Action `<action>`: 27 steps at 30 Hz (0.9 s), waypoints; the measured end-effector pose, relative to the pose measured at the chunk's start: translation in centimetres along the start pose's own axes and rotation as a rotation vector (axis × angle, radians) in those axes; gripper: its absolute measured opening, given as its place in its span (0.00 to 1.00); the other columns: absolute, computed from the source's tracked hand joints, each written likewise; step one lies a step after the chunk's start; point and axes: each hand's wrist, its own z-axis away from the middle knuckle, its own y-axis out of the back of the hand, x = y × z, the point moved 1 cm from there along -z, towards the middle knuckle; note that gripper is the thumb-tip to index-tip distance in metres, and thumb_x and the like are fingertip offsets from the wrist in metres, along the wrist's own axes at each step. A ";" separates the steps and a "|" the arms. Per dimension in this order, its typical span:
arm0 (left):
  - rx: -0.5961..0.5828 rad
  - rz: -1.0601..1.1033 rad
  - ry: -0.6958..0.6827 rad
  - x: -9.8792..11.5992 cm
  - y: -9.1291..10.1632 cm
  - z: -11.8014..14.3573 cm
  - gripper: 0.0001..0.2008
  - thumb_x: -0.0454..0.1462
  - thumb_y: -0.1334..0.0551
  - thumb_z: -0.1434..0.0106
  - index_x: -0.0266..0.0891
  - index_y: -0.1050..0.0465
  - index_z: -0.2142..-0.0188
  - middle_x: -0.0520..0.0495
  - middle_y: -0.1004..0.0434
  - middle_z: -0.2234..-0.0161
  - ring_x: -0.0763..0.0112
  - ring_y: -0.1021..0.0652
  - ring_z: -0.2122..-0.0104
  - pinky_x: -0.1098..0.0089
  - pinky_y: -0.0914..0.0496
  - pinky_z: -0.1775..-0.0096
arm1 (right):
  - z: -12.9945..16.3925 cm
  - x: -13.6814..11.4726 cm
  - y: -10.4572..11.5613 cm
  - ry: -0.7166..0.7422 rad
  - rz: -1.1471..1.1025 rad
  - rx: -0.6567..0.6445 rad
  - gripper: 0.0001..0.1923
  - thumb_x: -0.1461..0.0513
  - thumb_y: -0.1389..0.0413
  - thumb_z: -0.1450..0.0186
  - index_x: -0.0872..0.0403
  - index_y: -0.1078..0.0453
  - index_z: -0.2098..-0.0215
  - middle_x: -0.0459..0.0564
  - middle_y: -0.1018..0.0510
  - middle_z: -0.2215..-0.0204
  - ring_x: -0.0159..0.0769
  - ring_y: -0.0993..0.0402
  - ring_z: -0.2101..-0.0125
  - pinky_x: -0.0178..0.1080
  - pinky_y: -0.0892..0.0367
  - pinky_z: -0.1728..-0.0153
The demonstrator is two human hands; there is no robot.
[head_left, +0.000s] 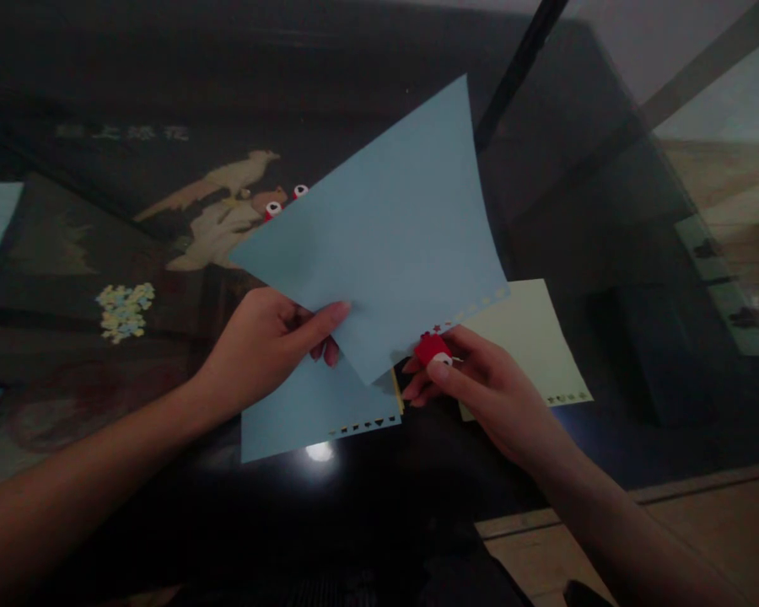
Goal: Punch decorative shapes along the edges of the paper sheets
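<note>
Dim, underexposed view; a lamp glare spot [319,452] reflects off the dark glass table [575,211], edges soft.

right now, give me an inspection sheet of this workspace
surface: dark glossy table with a glare spot near the front edge.
job's things: blue sheet held up, punched shapes along its lower right edge; small red punch at that edge.
clutter: second blue sheet and pale yellow sheet lying flat, both with punched edges; two more red punches; pile of paper cut-outs.
hands: left hand pinches the blue sheet; right hand grips the small red punch.
cables: nothing seen.
surroundings: wooden floor at right.
</note>
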 end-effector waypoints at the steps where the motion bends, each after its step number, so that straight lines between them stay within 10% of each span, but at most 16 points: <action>1: 0.002 0.009 -0.003 0.0 0.1 0.0 0.23 0.44 0.45 0.39 0.41 0.28 0.88 0.55 0.33 0.90 0.80 0.34 0.87 0.75 0.43 0.81 | 0.0 -0.1 0.1 -0.003 0.008 -0.010 0.11 0.58 0.39 0.38 0.56 0.31 0.62 0.45 0.25 0.71 0.29 0.23 0.70 0.32 0.26 0.68; 27: 0.053 0.023 0.043 -0.3 1.7 -0.3 0.23 0.46 0.44 0.40 0.40 0.29 0.87 0.52 0.30 0.87 0.76 0.32 0.85 0.74 0.40 0.79 | 0.9 -1.4 2.4 -0.089 0.148 -0.198 0.28 0.68 0.42 0.39 0.50 0.40 0.41 0.51 0.27 0.55 0.32 0.23 0.66 0.40 0.24 0.63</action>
